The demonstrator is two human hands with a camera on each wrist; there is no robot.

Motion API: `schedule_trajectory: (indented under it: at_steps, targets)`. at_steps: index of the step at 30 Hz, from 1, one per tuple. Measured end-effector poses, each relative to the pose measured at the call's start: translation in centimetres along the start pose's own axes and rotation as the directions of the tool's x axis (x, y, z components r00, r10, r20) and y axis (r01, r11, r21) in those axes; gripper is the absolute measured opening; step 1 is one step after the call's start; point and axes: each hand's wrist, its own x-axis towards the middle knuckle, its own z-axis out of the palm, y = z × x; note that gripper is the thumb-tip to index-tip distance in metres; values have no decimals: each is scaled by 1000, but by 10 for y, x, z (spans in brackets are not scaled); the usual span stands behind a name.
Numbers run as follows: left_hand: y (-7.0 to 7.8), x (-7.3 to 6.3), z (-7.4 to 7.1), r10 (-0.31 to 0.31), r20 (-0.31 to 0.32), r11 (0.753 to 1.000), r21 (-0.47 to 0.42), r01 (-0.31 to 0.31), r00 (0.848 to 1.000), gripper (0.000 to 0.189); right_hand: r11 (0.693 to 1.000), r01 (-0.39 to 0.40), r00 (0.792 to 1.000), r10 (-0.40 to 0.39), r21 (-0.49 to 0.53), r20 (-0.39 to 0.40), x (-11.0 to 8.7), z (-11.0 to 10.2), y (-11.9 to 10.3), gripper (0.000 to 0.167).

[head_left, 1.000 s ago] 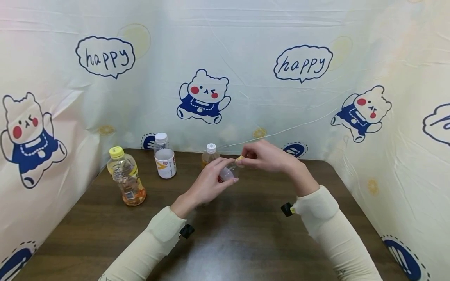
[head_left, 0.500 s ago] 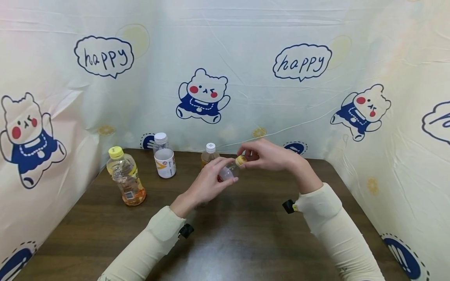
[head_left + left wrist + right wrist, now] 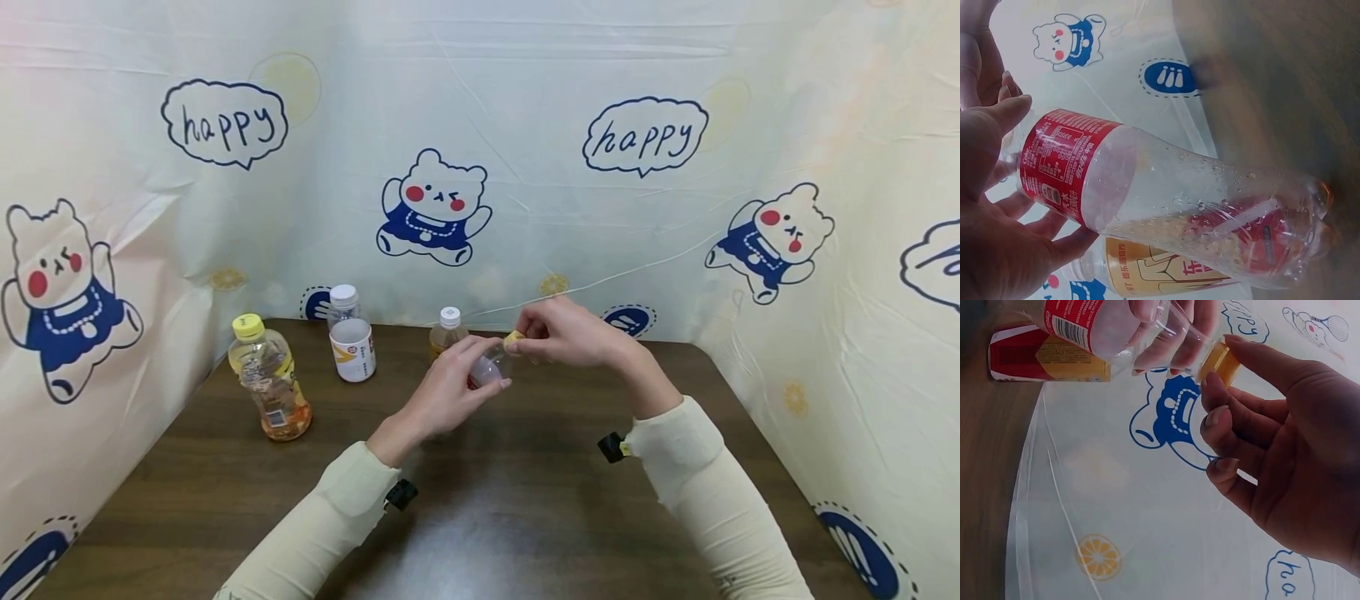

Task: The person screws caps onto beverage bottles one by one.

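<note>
My left hand [image 3: 446, 383] grips a clear plastic soda bottle [image 3: 1172, 181] around its upper part, thumb and fingers on opposite sides. A red label [image 3: 1066, 162] wraps the bottle, and water drops cling to its wall. In the right wrist view, the neck carries a yellow cap [image 3: 1220, 362]. Thumb and index finger of my right hand [image 3: 566, 333] pinch that cap, while the other fingers are loosely curled. From the head view, my left hand covers most of the bottle. The bottle leans, neck toward my right hand.
On the brown table [image 3: 525, 517], a yellow-capped bottle [image 3: 270, 379] with some amber liquid stands at left. A white-capped bottle [image 3: 352, 346] is at the back left. Right behind my left hand stands another white-capped bottle [image 3: 447, 333]. A printed curtain [image 3: 525, 100] encloses the table.
Half a second ago the right fingers were farther round the cap and more of it showed; now they have turned back, covering more of it. The left hand and bottle have barely moved.
</note>
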Motion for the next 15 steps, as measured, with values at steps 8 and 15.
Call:
schedule_trajectory:
  at_steps: [8, 15]
  targets:
    - [0, -1, -1, 5, -4, 1000, 1, -5, 1000, 56, 1000, 12, 1000, -12, -17, 26, -4, -8, 0, 33]
    - [0, -1, -2, -7, 0, 1000, -1, 7, 1000, 57, 995, 96, 993, -98, 33, 63, -4, -6, 0, 27]
